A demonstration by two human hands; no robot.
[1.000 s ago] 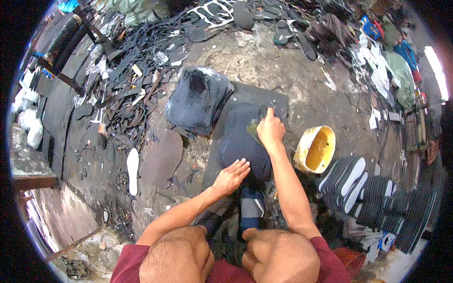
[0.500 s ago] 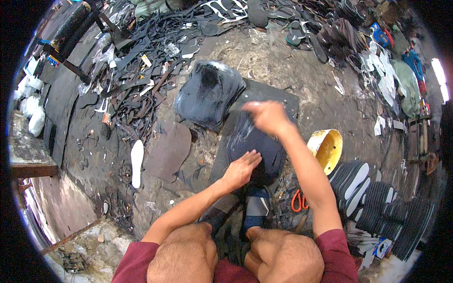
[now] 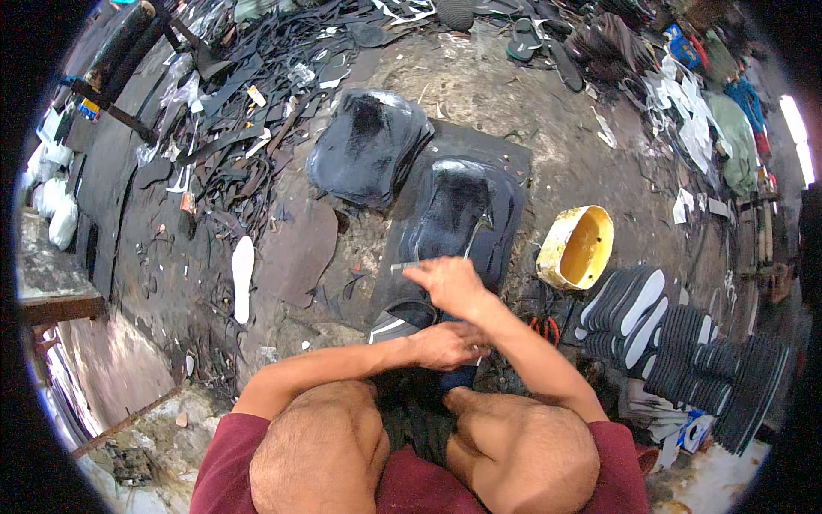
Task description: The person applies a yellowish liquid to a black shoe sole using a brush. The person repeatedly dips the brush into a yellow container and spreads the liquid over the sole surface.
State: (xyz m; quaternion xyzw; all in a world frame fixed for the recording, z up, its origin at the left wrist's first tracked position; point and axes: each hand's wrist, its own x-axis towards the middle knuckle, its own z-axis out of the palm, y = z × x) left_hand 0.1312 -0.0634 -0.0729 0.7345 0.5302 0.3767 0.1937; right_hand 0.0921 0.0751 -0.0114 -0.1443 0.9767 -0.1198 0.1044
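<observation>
My right hand (image 3: 449,284) is closed over the near edge of a stack of black sheets (image 3: 462,201). A small pale flat tip shows at its fingertips; what it belongs to is hidden. The top sheet has a wet-looking black patch and whitish smears along its far edge. My left hand (image 3: 447,345) is lower, beside my foot and partly under my right wrist; its fingers are blurred. The stack lies on a larger dark mat (image 3: 514,158). A second, similar stack of black sheets (image 3: 368,146) sits to its far left.
A yellow tub (image 3: 578,248) stands tilted at the right. Behind it are rows of dark soles (image 3: 621,313), some with white faces. A white insole (image 3: 243,278) and a brown sheet (image 3: 300,253) lie at left. Rubber scraps (image 3: 248,128) cover the far left floor.
My right hand has come back from the stack's far part to its near edge. My left hand has left the stack and dropped toward my foot. The wet-looking top surface now shows.
</observation>
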